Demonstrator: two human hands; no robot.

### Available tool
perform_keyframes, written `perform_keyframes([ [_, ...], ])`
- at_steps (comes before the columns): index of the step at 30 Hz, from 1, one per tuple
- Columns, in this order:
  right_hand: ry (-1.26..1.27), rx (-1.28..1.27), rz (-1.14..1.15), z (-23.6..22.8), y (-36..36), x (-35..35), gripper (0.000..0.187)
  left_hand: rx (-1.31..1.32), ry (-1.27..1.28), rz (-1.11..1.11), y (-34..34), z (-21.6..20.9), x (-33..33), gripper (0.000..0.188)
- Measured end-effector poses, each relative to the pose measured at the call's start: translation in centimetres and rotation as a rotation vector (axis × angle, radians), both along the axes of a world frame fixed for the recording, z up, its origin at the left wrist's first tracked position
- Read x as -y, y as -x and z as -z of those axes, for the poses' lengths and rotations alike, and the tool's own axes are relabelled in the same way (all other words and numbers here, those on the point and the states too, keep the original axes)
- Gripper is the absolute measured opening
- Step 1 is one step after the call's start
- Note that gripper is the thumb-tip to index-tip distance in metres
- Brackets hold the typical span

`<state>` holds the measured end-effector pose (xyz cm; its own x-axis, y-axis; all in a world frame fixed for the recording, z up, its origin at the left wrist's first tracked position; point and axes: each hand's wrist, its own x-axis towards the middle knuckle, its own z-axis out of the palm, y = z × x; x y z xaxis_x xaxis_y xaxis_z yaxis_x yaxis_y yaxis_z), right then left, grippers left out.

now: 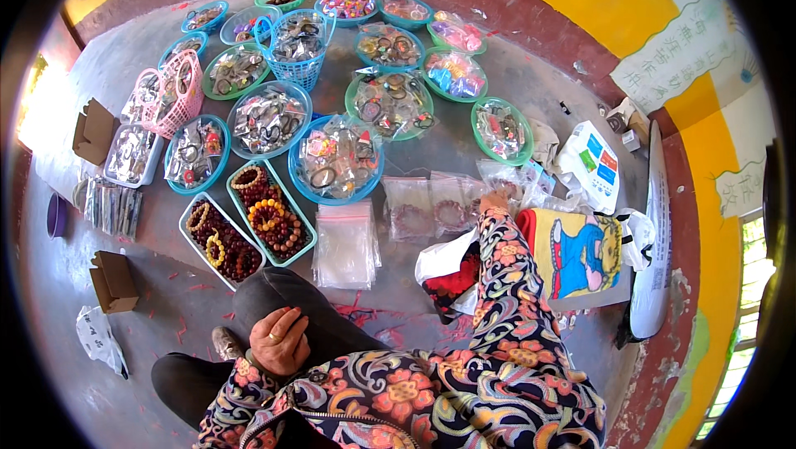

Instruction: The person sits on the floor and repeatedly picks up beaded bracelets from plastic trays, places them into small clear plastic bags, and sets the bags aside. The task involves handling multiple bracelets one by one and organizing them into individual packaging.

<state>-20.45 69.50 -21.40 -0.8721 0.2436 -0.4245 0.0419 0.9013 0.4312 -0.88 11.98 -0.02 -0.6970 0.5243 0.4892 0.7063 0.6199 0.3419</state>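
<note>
My left hand rests by my bent knee, its fingers curled together, and nothing shows in it. My right arm stretches forward in a flowered sleeve. At its end my right hand is among clear plastic bags; its fingers are hidden, so any grip cannot be seen. Just left of it lie clear bags with beaded bracelets. A stack of clear zip bags lies nearer to me. Two trays of beaded bracelets, a green one and a white one, stand left of that stack.
Several round basins, such as a blue one, hold bagged trinkets across the floor. Tall blue and pink baskets stand among them. A yellow picture cloth and a white package lie right. Cardboard boxes stand left.
</note>
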Motion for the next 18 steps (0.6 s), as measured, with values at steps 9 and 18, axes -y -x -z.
perform_keyframes([
  [9,0.329,-1.088,-0.142,-1.3,-3.7,-1.9,0.014,-0.020,-0.068,0.027,0.0,0.5,0.3,0.029],
  [18,1.607,-0.780,0.467,-15.6,-6.7,15.8,0.034,0.013,-0.163,-0.050,-1.6,0.0,1.6,0.023],
])
